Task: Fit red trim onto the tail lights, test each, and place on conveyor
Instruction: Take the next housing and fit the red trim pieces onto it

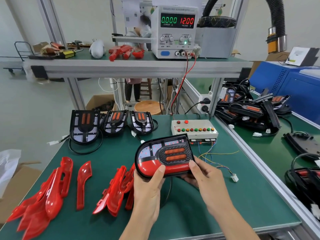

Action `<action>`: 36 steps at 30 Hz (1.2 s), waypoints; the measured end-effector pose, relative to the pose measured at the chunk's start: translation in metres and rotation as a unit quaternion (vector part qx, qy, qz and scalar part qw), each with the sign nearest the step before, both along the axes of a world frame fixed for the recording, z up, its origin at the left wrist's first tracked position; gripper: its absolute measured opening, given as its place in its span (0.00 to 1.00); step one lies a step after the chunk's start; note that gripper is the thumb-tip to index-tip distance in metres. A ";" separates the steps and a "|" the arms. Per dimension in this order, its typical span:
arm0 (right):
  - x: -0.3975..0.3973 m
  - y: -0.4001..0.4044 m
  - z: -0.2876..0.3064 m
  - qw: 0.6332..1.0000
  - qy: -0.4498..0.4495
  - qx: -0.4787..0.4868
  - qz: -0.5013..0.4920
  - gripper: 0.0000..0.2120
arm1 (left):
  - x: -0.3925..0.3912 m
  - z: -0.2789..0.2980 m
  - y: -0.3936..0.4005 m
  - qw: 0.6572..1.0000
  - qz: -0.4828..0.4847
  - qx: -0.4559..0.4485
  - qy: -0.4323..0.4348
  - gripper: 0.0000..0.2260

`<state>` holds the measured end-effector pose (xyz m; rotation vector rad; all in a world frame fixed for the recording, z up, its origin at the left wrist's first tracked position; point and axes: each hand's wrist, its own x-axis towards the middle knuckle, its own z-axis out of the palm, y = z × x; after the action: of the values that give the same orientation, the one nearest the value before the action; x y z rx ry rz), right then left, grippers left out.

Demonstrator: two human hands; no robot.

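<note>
While both hands [150,187] [206,181] grip the tail light [164,156], the power supply [174,30] reads 12.00 volts.

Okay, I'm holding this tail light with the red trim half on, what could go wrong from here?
1. Only the lower red trim shows on the tail light; the upper half looks bare, so testing now may be premature.
2. Both thumbs press the trim's near edge, left hand and right hand; uneven pressure might leave it unseated.
3. The light's cable hangs beneath and could snag the loose trim pieces nearby.
</note>
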<state>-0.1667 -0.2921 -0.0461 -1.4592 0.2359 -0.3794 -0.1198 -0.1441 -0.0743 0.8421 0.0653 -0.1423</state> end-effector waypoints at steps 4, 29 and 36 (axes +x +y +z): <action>0.000 0.002 0.002 1.000 0.001 -0.002 0.005 0.13 | -0.001 -0.001 -0.001 1.000 0.007 0.010 -0.002 0.34; -0.003 0.006 -0.010 0.995 0.024 0.058 -0.077 0.11 | 0.002 -0.002 -0.006 0.999 -0.011 0.041 -0.001 0.35; -0.004 0.007 -0.013 0.992 0.009 0.086 -0.096 0.11 | 0.001 0.001 -0.004 0.997 -0.070 -0.021 0.012 0.30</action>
<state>-0.1703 -0.2856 -0.0591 -1.2739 0.4158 -0.4896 -0.1191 -0.1476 -0.0732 0.8024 0.0255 -0.2847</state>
